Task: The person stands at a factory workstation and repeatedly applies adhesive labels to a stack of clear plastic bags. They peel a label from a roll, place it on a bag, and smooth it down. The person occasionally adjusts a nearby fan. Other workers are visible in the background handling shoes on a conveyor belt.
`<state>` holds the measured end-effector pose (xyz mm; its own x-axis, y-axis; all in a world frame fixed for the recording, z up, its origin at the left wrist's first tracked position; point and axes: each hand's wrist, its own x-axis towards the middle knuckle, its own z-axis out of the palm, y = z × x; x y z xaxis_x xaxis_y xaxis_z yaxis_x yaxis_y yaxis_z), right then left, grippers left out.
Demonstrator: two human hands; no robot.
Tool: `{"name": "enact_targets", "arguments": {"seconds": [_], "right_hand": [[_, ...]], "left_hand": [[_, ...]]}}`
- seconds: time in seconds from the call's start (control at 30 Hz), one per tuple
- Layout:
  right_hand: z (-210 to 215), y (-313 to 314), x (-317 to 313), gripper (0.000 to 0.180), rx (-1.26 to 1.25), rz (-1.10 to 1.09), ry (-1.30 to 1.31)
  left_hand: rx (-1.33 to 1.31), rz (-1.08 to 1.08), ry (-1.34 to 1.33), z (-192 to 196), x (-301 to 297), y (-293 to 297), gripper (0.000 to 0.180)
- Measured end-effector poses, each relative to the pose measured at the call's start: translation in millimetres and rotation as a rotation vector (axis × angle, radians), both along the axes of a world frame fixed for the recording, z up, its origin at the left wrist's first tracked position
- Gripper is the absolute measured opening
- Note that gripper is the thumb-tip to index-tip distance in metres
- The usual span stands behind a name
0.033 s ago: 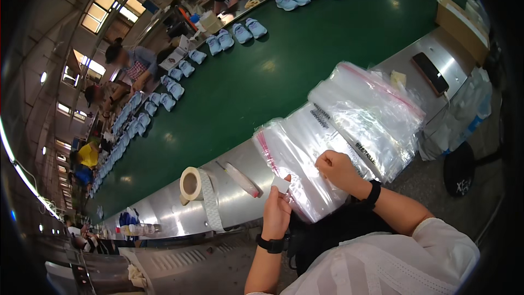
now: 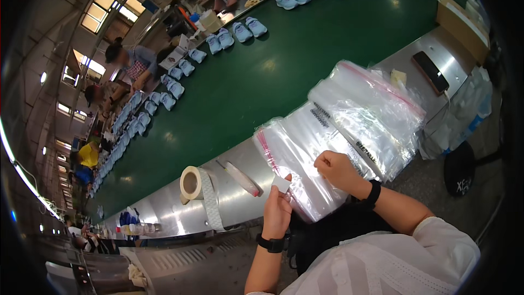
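Observation:
A small white square label (image 2: 281,184) is pinched between the thumb and fingers of my left hand (image 2: 277,213), at the near edge of the metal ledge. My right hand (image 2: 335,169) is curled closed over a stack of clear plastic zip bags (image 2: 305,147); whatever its fingertips may hold is too small to make out. The bags have red-pink zip strips and black print, and a second pile of clear bags (image 2: 371,109) overlaps them on the right. Left of my hands stand a roll of labels (image 2: 191,183) with its strip trailing down and a slim white pen-like tool (image 2: 242,179).
Beyond the metal ledge (image 2: 164,213) runs a green conveyor belt (image 2: 229,93) with light blue shoes (image 2: 242,31) along its far side. Several people work there. A phone (image 2: 430,72) with a cable and a cardboard box (image 2: 464,24) are at right. Bottles (image 2: 140,229) lie far left.

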<state>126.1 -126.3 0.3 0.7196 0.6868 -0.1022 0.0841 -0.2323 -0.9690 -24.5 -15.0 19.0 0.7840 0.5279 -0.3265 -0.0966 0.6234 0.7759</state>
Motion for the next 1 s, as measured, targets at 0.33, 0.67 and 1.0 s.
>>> {"name": "enact_targets", "arguments": {"seconds": [0.33, 0.67, 1.0], "right_hand": [[-8.3, 13.9, -6.2, 0.024, 0.054, -0.066, -0.110], [-3.0, -4.3, 0.2, 0.014, 0.089, -0.035, 0.075], [2.1, -19.3, 7.9, 0.014, 0.189, -0.134, 0.268]], "left_hand": [[0.069, -0.013, -0.043, -1.8, 15.2, -12.8, 0.046], [0.841, 0.088, 0.180, 19.3, 4.3, 4.0, 0.036], [-0.501, -0.348, -0.358, -48.1, 67.7, 16.4, 0.034]]}}
